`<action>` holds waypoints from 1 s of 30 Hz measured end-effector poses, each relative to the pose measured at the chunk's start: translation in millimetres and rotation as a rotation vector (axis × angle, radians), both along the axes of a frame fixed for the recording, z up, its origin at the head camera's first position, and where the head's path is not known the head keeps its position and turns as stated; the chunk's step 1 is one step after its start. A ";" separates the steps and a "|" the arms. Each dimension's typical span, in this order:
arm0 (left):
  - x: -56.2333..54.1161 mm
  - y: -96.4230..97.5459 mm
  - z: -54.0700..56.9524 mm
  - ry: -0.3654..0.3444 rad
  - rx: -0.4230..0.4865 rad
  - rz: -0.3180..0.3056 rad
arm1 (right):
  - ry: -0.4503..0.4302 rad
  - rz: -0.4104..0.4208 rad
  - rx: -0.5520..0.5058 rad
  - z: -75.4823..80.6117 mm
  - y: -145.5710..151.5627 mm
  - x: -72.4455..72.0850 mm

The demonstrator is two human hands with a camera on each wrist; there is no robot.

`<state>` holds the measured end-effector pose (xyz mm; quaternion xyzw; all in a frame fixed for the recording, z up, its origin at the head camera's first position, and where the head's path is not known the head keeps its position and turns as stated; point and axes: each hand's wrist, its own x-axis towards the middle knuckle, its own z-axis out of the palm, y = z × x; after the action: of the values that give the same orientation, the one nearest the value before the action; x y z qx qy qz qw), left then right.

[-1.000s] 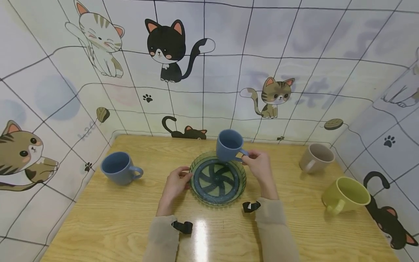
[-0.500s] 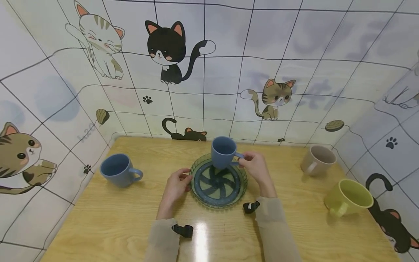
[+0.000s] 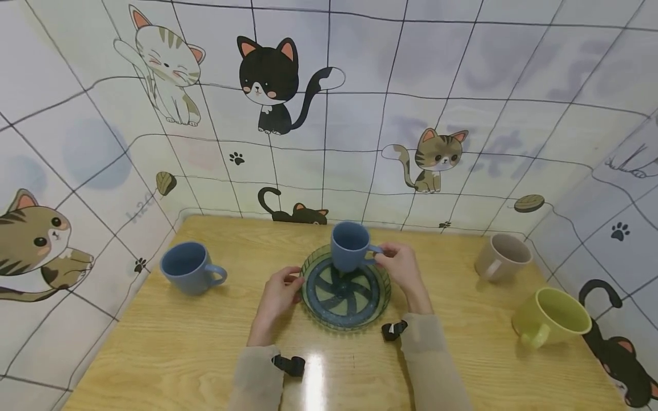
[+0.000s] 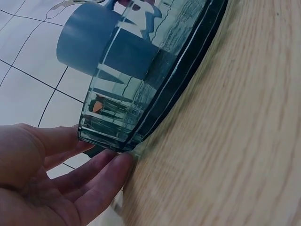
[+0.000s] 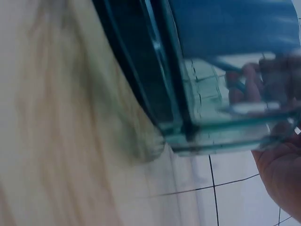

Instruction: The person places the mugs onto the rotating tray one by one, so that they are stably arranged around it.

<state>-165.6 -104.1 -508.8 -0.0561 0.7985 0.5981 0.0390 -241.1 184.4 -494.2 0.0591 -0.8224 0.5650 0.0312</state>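
A round, greenish glass dish (image 3: 343, 319) with a blue swirl-patterned base sits at the middle of the wooden table. My left hand (image 3: 279, 293) holds its left side, thumb at the rim and fingertips under the lower edge in the left wrist view. With my right hand (image 3: 403, 268) I pinch the handle of a blue mug (image 3: 349, 249), which is upright over the far part of the dish. Through the glass wall (image 4: 113, 101), the left wrist view shows the mug's lower part inside the dish.
Another blue mug (image 3: 188, 269) stands at the left of the table (image 3: 180, 354). Over on the right are a grey-beige mug (image 3: 501, 258) and a larger yellow-green mug (image 3: 550, 319). A wall with cat drawings (image 3: 360, 114) closes off the back and sides.
The blue mug in my right hand has come down and slightly left, towards me, over the dish. My left hand keeps its place at the dish's side.
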 end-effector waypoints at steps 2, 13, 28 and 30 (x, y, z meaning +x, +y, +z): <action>-0.1 -0.1 1.0 0.001 0.001 -0.002 | 0.007 0.010 -0.016 0.6 -1.4 -0.9; 0.6 0.3 -0.6 0.016 0.005 0.003 | -0.025 0.008 -0.073 -1.1 -2.6 0.2; 0.1 0.7 0.2 0.003 0.014 0.000 | -0.059 0.051 -0.116 0.2 -0.3 -1.5; 0.9 -1.3 -0.1 -0.001 0.015 -0.004 | -0.057 0.070 -0.088 -0.2 -1.1 0.1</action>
<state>-164.6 -105.4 -508.8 -0.0544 0.7939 0.6042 0.0409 -241.0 183.2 -494.4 0.0703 -0.7948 0.6027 -0.0096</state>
